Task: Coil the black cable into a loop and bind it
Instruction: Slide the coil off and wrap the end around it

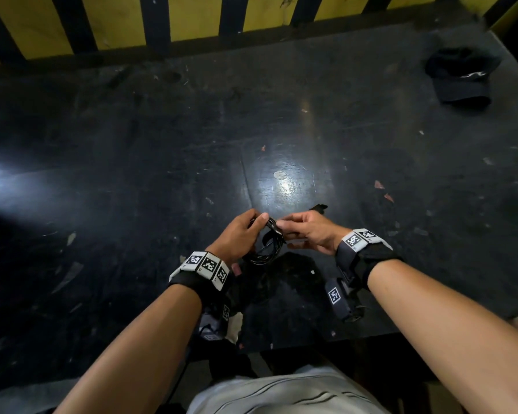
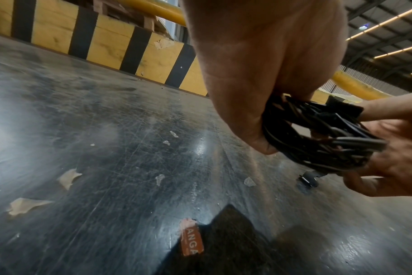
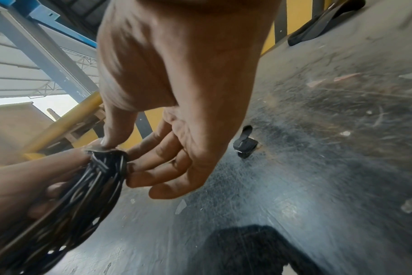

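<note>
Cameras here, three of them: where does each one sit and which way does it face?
Head: worn high, facing down at the dark table; both forearms and hands show.
Left wrist: beside the left hand, facing along it at the black cable coil.
Right wrist: beside the right hand, facing its fingertips on the coil's binding.
Shared: all three show the cable held by both hands.
</note>
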A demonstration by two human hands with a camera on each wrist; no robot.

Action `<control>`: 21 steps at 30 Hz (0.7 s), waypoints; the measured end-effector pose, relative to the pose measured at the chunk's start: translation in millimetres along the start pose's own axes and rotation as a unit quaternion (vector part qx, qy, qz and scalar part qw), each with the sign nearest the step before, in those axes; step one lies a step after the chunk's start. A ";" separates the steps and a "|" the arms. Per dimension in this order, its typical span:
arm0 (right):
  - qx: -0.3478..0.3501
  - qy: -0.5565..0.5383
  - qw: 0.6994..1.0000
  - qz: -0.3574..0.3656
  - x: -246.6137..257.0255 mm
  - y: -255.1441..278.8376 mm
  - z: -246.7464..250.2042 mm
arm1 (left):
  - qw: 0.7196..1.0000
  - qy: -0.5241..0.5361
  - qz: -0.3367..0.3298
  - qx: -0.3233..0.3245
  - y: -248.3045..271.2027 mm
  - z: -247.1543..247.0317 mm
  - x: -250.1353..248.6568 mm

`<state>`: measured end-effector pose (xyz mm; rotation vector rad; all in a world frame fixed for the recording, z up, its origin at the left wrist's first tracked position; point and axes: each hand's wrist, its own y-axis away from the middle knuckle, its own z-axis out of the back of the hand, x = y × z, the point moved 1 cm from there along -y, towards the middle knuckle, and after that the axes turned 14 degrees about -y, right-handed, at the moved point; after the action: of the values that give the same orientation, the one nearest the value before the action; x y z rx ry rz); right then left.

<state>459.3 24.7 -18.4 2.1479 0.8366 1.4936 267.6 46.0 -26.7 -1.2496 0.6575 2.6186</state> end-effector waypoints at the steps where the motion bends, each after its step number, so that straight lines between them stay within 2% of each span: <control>1: 0.000 -0.005 1.000 -0.003 -1.5 0.2 1.0 | 1.000 -0.001 0.000 0.000 0.7 0.2 -1.7; 14: 0.000 -0.077 0.997 -0.011 -14.6 2.6 9.7 | 0.999 -0.033 0.011 0.013 4.8 -7.6 -6.6; 21: 0.005 -0.093 0.996 -0.002 -14.4 13.2 12.6 | 0.997 -0.080 -0.016 0.005 8.2 -10.7 -19.8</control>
<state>470.7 5.5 -24.8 2.2491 0.7837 1.2668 285.0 34.5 -14.7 -1.0251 0.6157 2.6503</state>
